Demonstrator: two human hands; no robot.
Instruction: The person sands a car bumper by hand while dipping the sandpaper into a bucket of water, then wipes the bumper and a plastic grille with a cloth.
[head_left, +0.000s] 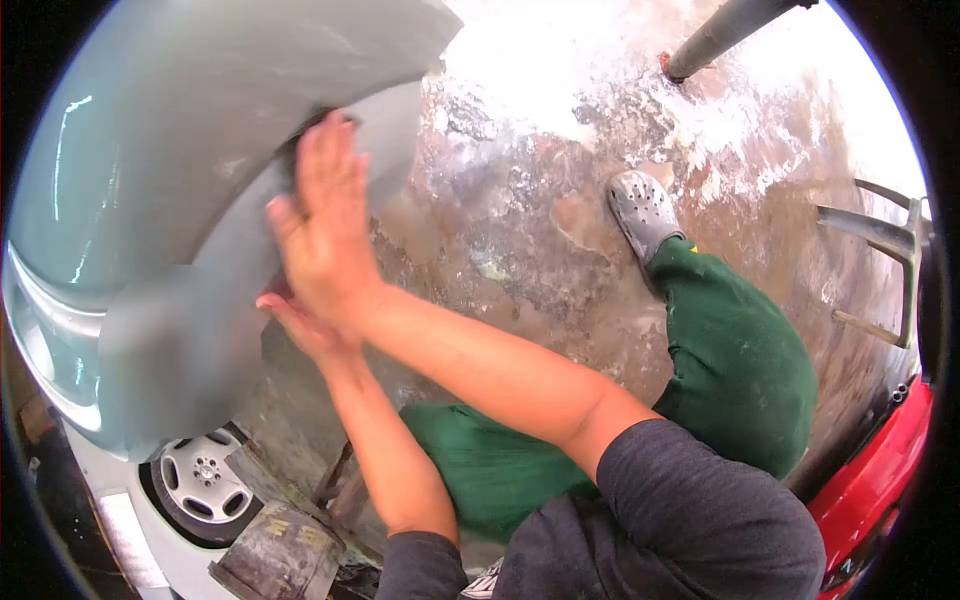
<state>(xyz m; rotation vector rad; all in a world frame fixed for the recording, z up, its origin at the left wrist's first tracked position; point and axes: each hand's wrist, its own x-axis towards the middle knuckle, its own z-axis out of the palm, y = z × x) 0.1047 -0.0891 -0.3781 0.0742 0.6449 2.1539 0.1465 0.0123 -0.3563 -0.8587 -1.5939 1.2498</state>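
Note:
My right hand (325, 230) lies with fingers stretched out along the grey-green car body panel (170, 150), slightly smeared by motion. A dark edge (312, 125) shows behind its fingertips, mostly covered; I cannot tell what it is. Below it, partly behind the right wrist, my left hand (315, 328) reaches to the panel's lower curved part, fingers extended to the left. A matte grey patch (190, 340) covers the panel near the hands, while the outer side is glossy.
A wheel (205, 475) on a white car and a worn grey container (280, 555) are at lower left. The stained concrete floor (500, 270) bears my grey clog (643, 210). A metal post (720, 40), a metal stand (900, 245) and a red car part (870, 480) are to the right.

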